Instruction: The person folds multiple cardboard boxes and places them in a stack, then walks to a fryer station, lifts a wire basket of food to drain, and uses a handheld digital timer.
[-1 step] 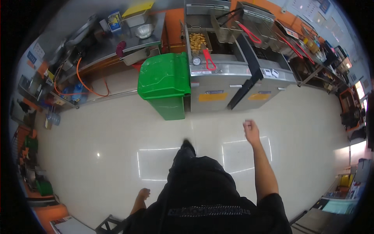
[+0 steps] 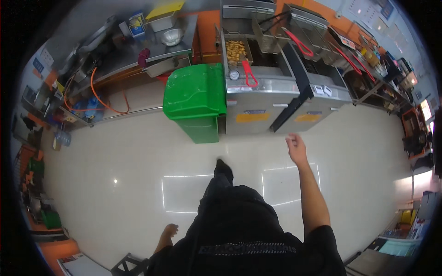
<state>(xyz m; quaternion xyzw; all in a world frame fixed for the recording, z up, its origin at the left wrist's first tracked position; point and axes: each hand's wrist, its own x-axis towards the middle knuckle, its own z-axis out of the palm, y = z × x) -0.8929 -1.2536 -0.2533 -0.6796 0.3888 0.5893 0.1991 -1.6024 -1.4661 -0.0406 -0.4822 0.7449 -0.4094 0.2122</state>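
Across the glossy pale tiled floor (image 2: 115, 184), two boxy stainless-steel fryers (image 2: 258, 99) stood side by side, just beside one green plastic bin (image 2: 195, 99) with a smooth lid. One wire basket of golden fried pieces (image 2: 238, 49) sat in the nearer fryer. The right hand (image 2: 296, 148) hung loosely open, empty, near the fryers. The left hand (image 2: 169, 230), low beside the hip, held nothing; its fingers curled.

We are seeing two yellow labels (image 2: 252, 117) sticking on the fryer fronts, a small blue box (image 2: 136, 24) sitting on the steel counter, and white papers (image 2: 363, 8) hanging on the far wall.
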